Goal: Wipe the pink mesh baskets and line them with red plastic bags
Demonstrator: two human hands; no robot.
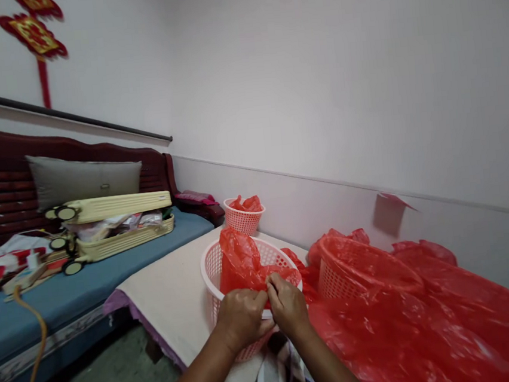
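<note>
My left hand [243, 316] and my right hand [287, 303] are close together over the near rim of a pink perforated plastic basket [213, 279]. Both are closed on a thin red plastic bag [241, 258]. Part of the bag stands up crumpled inside the basket, and its edge is gathered between my fingers. What lies under the bag is hidden. Below my hands, a grey and white cloth [272, 375] lies against the basket's front.
A smaller pink basket [243, 221] with red plastic stands behind. To the right, red plastic sheeting [394, 328] spreads around another basket [343, 272]. On the left, a half-open yellow suitcase [127, 242] rests on a blue-covered bench [148, 261]. An orange cord [37, 338] hangs down there.
</note>
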